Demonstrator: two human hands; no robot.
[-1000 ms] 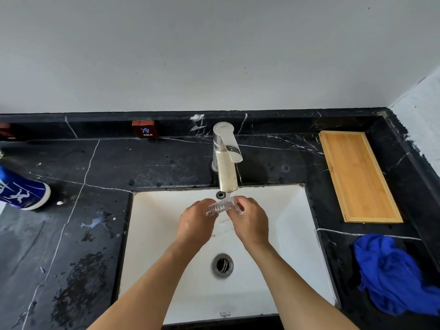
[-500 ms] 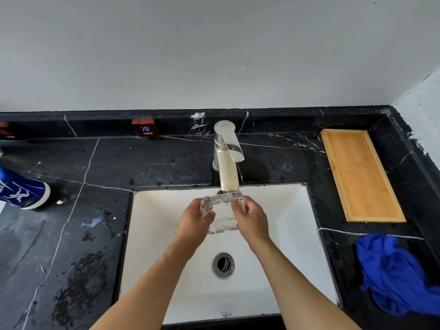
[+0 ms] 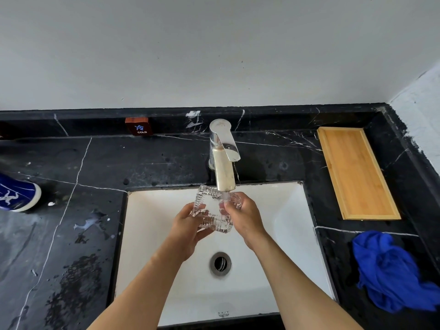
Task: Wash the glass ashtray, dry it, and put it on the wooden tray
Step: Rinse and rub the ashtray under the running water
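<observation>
The clear ribbed glass ashtray is held tilted under the spout of the faucet, with water running onto it. My left hand grips its left and underside. My right hand grips its right edge with fingers inside. Both are over the white sink. The wooden tray lies bare on the black counter at the right. A crumpled blue cloth sits in front of the tray.
The drain is below my hands. A blue patterned container lies at the left edge. A small red "COLD" tag stands on the back ledge. Wet patches mark the black marble counter on the left.
The ashtray has been turned from nearly edge-on to tilted towards me, its square shape showing. Both hands shifted slightly lower and kept their grip under the water.
</observation>
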